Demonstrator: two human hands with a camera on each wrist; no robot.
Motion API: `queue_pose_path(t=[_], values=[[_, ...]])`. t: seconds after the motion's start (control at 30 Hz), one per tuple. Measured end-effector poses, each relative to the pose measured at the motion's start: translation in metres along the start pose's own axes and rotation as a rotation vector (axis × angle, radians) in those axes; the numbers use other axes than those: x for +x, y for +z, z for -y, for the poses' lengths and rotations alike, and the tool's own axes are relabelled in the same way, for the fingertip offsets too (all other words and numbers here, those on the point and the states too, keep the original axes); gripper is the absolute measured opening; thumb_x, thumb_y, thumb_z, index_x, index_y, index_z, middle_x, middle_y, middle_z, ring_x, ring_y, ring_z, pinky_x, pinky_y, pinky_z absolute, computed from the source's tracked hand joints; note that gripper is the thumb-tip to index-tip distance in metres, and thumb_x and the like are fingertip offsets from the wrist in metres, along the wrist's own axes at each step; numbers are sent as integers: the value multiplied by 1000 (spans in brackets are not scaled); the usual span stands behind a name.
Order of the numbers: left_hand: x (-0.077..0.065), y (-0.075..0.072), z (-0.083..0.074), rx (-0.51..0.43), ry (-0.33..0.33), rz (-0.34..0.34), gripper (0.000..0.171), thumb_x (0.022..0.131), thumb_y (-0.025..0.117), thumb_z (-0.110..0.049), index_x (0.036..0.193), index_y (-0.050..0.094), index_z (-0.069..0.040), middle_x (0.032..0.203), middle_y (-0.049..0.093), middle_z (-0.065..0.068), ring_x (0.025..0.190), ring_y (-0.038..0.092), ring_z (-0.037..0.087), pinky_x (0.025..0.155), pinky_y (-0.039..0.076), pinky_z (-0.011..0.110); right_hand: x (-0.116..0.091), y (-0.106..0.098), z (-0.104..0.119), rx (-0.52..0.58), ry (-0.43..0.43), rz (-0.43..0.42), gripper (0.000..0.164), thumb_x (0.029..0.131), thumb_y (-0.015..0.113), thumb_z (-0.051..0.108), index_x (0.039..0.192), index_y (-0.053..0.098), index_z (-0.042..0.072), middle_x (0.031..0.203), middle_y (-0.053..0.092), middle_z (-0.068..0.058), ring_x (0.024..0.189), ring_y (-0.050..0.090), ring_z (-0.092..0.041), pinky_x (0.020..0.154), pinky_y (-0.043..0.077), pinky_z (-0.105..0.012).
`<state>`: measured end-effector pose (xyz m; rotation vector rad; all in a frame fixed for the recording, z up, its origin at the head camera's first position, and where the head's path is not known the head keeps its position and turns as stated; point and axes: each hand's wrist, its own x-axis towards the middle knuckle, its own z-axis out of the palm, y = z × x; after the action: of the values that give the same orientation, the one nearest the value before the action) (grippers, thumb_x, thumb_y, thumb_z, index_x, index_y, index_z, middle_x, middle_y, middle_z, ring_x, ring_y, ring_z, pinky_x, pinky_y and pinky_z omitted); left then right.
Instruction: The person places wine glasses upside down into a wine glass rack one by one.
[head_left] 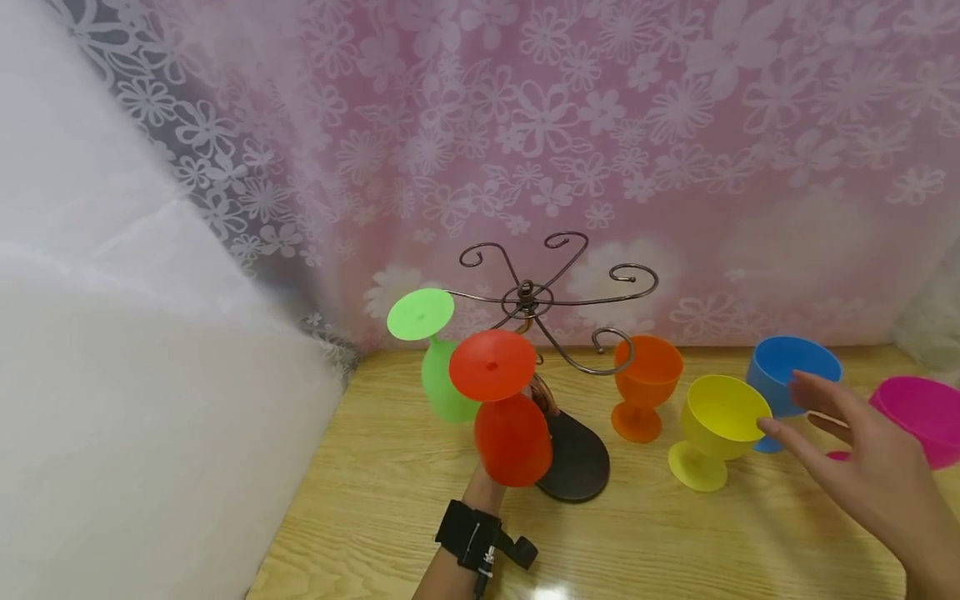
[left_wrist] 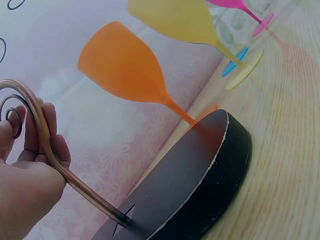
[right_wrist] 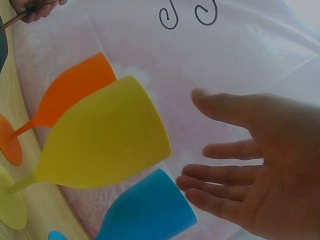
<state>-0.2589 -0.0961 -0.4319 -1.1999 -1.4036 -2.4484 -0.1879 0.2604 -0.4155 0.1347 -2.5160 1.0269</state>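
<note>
A metal wine glass rack (head_left: 527,302) with curled arms stands on a black base (head_left: 576,458). My left hand (left_wrist: 30,182) grips its copper-coloured stem (left_wrist: 82,187); in the head view that hand is mostly hidden behind a red goblet (head_left: 513,442). The red goblet and a green goblet (head_left: 442,379) hang upside down at the rack's left. My right hand (head_left: 873,450), fingers extended and thumb apart, holds nothing. It hovers by the rim of an upright yellow goblet (head_left: 712,417), overlapping a blue goblet (head_left: 772,387) behind it.
An orange goblet (head_left: 648,375) stands upright right of the rack, below a curled arm. A pink goblet (head_left: 922,417) is at the far right, partly behind the right hand. A pink floral curtain (head_left: 570,150) hangs behind the wooden table (head_left: 360,500); a white surface (head_left: 135,400) rises at left.
</note>
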Motion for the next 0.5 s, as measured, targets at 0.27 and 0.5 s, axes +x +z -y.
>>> queue_pose_path(t=[0.27,0.5], values=[[4,-3,-7,-12,-39,23,15,99,60,-16,100,68,-29,92,66,-14,83,61,5,81,51,17,1,2,-9,-29,92,272,100,90,80,41,161,23,1,139,49,-37,117,50,-66,79,59,-46],[-25,-40,5,150,-320,-58,11,104,59,-19,108,67,-25,100,66,-15,95,60,5,90,48,22,3,14,-11,-13,78,322,105,89,82,37,159,17,-6,139,44,-43,118,49,-67,87,47,-65]])
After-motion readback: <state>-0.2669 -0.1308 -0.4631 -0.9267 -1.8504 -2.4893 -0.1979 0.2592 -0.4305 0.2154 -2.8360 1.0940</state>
